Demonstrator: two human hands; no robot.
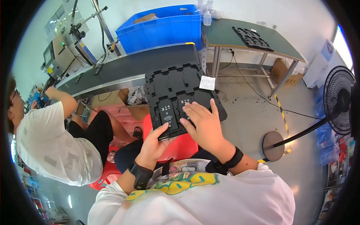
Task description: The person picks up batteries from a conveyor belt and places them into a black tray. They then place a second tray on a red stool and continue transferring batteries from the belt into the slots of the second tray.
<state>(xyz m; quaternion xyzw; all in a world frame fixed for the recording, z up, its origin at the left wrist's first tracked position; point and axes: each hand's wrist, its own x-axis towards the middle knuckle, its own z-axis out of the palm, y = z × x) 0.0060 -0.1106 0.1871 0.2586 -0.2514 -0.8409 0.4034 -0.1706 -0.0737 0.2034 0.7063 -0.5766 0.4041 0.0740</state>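
A black moulded tray [159, 83] with shaped compartments lies in front of me, its far end by the conveyor. Flat black batteries with white print sit in its near part: one battery [167, 111] at the left and another battery [183, 103] beside it, partly covered by my right hand. My left hand [152, 147] grips the tray's near left corner, thumb on top and fingers underneath. Across the near right of the tray my right hand [205, 125] lies with fingers stretched and thumb apart, over the batteries. A white printed label [207, 83] sits at the tray's right edge.
A black conveyor belt [131, 60] runs behind the tray toward the left, where a co-worker [56, 138] sits. Beyond it stands a blue bin [161, 33]. A green table [225, 35] at the right bears another black tray [252, 38]. A black fan [339, 99] stands far right.
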